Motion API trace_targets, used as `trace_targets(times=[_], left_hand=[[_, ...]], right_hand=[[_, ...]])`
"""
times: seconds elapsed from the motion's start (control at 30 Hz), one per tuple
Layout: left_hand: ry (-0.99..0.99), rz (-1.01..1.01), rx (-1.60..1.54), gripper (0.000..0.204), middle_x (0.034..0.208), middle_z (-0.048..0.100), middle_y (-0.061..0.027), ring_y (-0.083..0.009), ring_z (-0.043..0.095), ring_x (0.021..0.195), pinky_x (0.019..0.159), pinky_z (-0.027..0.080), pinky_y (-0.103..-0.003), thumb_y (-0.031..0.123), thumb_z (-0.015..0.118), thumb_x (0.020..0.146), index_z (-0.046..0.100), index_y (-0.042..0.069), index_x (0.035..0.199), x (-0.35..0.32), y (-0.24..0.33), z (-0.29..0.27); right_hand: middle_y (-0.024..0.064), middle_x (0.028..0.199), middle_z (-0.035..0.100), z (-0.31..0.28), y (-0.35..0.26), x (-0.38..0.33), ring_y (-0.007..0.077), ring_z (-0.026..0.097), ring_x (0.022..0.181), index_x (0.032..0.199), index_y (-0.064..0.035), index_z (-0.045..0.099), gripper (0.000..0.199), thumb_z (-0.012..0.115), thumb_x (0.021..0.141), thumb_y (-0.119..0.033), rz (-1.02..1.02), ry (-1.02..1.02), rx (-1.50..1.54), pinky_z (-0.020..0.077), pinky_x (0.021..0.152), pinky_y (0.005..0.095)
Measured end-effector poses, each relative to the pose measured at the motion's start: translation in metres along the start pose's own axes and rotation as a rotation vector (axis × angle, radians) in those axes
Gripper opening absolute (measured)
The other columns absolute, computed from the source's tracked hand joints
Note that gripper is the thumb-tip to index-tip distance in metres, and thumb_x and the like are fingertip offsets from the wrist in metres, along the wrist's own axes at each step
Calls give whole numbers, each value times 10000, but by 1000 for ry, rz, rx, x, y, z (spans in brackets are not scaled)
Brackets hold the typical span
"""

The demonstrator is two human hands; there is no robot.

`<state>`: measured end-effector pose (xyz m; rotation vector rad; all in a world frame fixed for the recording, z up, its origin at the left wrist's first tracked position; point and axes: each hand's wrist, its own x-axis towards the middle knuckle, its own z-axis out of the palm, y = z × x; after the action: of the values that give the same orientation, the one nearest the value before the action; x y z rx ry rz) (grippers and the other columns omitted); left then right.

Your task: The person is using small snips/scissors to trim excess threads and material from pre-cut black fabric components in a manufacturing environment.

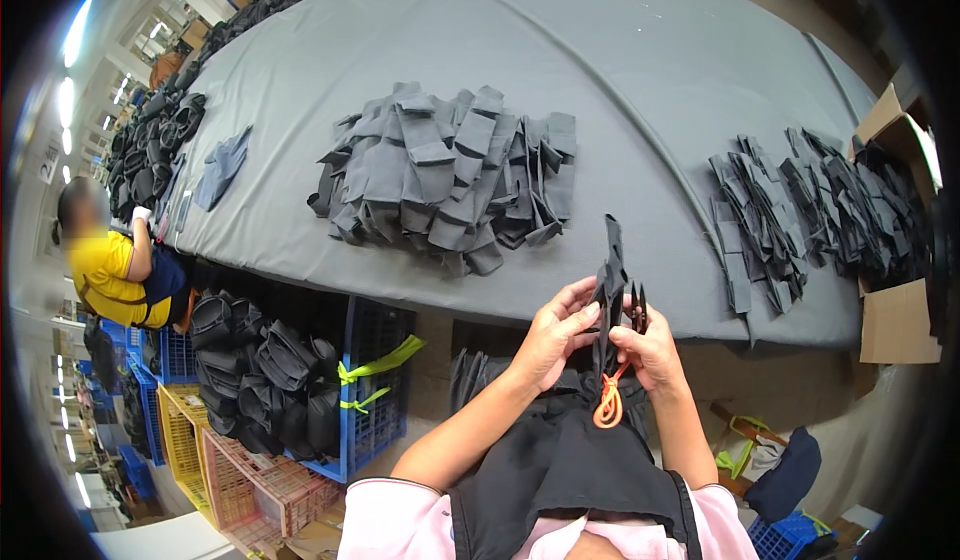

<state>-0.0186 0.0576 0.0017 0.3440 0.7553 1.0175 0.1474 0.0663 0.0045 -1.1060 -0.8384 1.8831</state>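
Close to the table's front edge, my left hand (558,338) is closed on a narrow dark grey fabric piece (613,245), which stands upright between thumb and fingers. My right hand (650,350) grips small black thread snips (639,303), their points upward beside the fabric. An orange cord loop (608,407) hangs below the hands, near the right palm; what it is tied to is hidden. The fabric's lower end also reaches down between the hands. Beyond them, a large heap of similar dark grey fabric pieces (420,165) lies on the grey-covered table (640,80).
More fabric strips (765,225) lie at the right, beside an open cardboard box (900,322). Under the table's left side stands a blue crate (375,390) near dark bundles (265,370). A person in yellow (115,275) works at the far left. A folded grey cloth (222,168) lies nearby.
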Motion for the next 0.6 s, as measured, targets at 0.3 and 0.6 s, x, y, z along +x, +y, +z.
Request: trace_targets(times=[0.3,0.6], left_hand=[[-60,240,409,632,1342,460,-146,-209,439,1245,1051,341,-335,149,619,893,297,-25,1409,-6,-4,7],[140,359,532,443,1219,559,-128,-192,578,1059,892,488,-316,28,410,930,339,6,1367,-4,-25,-10]], right_hand=[[10,796,589,14,15,-8,61,543,576,1148,-23,528,475,751,733,-82,0,71,40,444,501,179],[10,797,585,21,20,-11,52,510,557,1149,0,556,435,726,771,-131,65,86,10,428,497,190]])
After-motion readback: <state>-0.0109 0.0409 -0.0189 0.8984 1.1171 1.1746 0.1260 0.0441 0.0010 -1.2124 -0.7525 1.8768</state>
